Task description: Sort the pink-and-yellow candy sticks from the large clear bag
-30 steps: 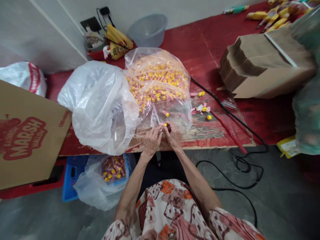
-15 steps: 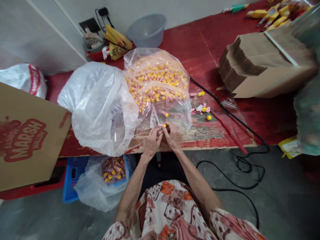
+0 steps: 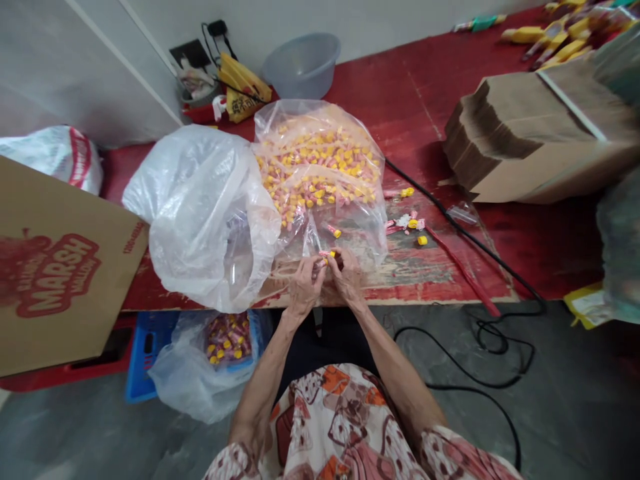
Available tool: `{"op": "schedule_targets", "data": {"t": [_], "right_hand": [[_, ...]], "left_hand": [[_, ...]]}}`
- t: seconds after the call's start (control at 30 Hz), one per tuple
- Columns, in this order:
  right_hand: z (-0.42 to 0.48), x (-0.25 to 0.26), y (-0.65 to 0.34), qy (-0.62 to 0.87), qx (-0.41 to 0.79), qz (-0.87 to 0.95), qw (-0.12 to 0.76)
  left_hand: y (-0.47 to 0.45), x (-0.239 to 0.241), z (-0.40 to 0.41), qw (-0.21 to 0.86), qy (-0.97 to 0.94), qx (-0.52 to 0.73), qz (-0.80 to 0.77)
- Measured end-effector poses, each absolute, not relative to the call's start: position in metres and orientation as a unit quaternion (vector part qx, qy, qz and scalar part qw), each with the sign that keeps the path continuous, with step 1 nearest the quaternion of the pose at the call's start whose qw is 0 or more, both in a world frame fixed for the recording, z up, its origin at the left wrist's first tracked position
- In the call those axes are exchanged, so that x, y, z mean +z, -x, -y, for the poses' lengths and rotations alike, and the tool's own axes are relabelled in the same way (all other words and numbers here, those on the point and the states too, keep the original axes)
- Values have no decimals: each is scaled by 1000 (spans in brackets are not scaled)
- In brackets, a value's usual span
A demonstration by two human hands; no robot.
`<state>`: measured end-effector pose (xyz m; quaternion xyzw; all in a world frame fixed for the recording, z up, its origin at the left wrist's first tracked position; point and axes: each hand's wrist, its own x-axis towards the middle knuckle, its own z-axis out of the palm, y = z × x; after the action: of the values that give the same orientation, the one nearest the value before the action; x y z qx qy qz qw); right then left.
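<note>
My left hand [image 3: 306, 285] and my right hand [image 3: 346, 273] meet at the near edge of the red table [image 3: 525, 240]. Together they pinch a small pink piece with a yellow cap [image 3: 326, 255], fingers closed around it. Just beyond them lies an open clear bag [image 3: 320, 170] heaped with many of the same pink and yellow pieces. One loose piece [image 3: 332, 231] rests on the plastic near my fingers. A crumpled, cloudy plastic bag [image 3: 200, 213] bulges on the left of my hands.
Several loose pieces [image 3: 407, 223] lie right of the bag beside a black cable [image 3: 470, 240]. Stacked flat cartons [image 3: 535, 133] sit at the right, a grey basin [image 3: 301, 63] at the back. A printed carton flap [image 3: 55, 267] stands left. Below the table, a blue crate [image 3: 145, 353] holds a bag of filled pieces [image 3: 227, 337].
Both hands stay together at the table edge working the same small piece; only the fingers shift slightly. The view drifted a little.
</note>
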<state>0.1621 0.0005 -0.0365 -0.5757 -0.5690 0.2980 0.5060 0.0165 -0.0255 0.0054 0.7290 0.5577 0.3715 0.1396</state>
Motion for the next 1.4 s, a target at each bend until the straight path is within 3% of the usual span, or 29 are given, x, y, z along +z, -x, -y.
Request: {"op": "schedule_targets", "data": {"t": [0.27,0.53,0.87,1.17,1.4], "right_hand": [[0,-40,-166,584,307,565,495],[2,-38,-167,590,285,561,507],[1,-38,-167,599,298,548,503],[1,-40,-165,593,296,542,517],[1,-41,-165,593,288,550,513]], "left_hand": [[-17,-2,14,168,-752,315,-554],[-22,3,25,164,-709,351,-590],[-8,9,19,365,-537,452,-612],[-16,-1,26,209,-705,366,-571],[-20,-4,29,156,-722,360,-570]]}}
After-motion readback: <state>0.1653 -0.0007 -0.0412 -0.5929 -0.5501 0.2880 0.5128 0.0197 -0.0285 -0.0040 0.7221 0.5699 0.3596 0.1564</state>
